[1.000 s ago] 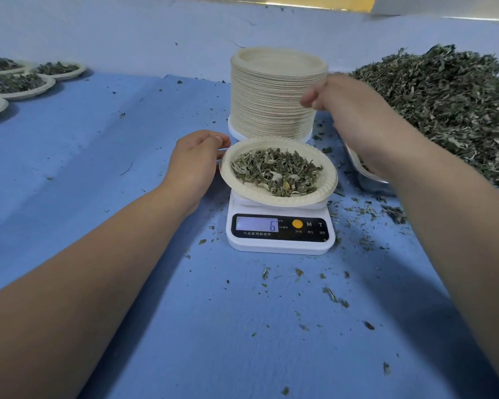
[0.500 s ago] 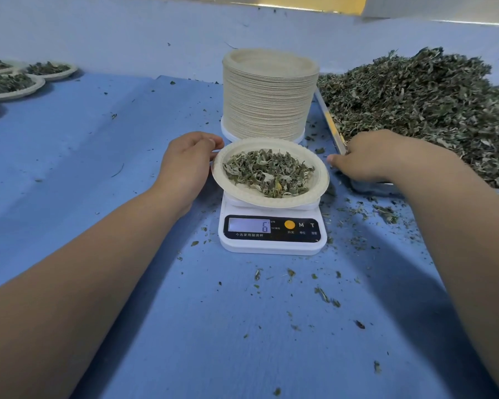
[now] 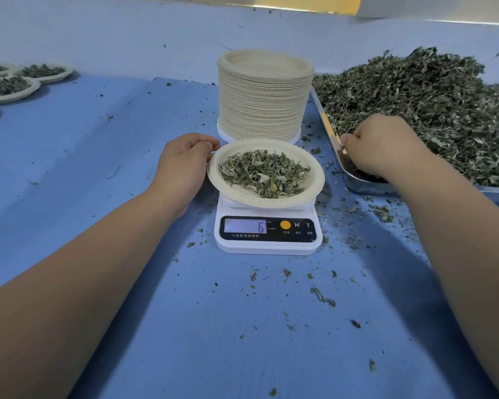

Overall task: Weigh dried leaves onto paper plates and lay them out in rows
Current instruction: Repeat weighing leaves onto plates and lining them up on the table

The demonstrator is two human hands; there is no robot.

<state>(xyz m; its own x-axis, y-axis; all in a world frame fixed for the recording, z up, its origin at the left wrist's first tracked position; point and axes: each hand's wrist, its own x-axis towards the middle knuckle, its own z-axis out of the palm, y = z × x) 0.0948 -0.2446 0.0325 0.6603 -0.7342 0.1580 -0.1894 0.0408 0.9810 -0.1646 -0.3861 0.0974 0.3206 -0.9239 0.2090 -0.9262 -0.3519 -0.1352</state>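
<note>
Blue tabletop (image 3: pixel 98 168); right hand (image 3: pixel 378 145) in leaves (image 3: pixel 429 90), grasp unclear.

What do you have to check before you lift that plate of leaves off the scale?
1. Can the scale display be read: ok, it shows 6.
2. Is 6 the wanted weight: cannot tell.
3. Are the leaves all inside the plate: ok.
4. Does the left hand hold the plate's rim: ok, its fingers are at the left edge.
5. Is the right hand away from the plate: ok, it is in the tray.
6. Is there room by the filled plates at far left: ok, bare blue table shows beside them.
</note>
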